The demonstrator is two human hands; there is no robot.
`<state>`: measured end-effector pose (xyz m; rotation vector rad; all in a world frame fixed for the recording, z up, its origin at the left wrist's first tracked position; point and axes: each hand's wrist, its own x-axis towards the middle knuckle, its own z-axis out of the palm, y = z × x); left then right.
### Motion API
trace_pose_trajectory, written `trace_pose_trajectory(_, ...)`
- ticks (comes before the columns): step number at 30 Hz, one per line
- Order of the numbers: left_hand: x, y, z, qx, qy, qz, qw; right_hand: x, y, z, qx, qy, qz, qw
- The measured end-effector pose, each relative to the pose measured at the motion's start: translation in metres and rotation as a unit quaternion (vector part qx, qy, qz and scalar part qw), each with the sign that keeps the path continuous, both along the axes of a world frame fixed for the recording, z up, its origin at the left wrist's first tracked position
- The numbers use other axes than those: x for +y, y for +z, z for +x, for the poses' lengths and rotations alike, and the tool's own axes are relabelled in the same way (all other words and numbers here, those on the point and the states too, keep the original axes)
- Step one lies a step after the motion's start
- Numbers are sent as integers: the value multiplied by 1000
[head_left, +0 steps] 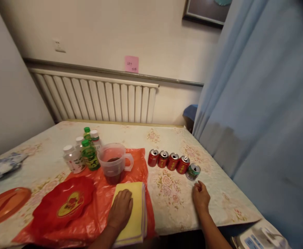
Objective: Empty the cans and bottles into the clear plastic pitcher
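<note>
My left hand [121,209] lies with its palm down on a folded yellow cloth [137,221], the fingers slightly bent over its surface. The cloth rests on a red plastic sheet [99,214]. On the right, my right hand [201,197] is at the tabletop just in front of a short green can [193,172]. Its fingers are loosely curled, and nothing shows in them. Several red cans [172,162] stand in a row beside the green one, tops facing up. Behind the cloth stands a clear measuring jug [113,166] with dark liquid inside.
A red scalloped tray [86,193] and an orange lid [8,204] lie at the left. Green-capped bottles [90,157] and white-capped bottles [74,160] cluster behind. A blue curtain [265,121] borders the right side; a power strip [260,240] sits low right.
</note>
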<state>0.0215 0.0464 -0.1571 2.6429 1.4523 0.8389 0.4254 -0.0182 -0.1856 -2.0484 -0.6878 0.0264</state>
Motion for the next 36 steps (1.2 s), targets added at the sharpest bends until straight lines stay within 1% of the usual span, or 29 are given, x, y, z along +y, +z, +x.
trace_pose_trajectory(4, -6, 7, 1, 12, 7, -25, 1000, -8, -1, -15, -25, 16, -36, 999)
trace_pose_trajectory(9, -9, 9, 2, 24, 17, -40, 999, -11, -1, -25, -59, 43, -67, 995)
trace_pose_trajectory(23, -15, 13, 6, 49, 38, -95, 994, -11, -4, -24, -82, 55, -124, 987)
trace_pose_trajectory(29, -14, 12, 9, 50, 43, -107, 992, -13, 0, -25, -99, 57, -165, 980)
trace_pose_trajectory(36, -16, 12, 8, 45, 39, -114, 992, -13, 6, -27, -88, 62, -198, 974)
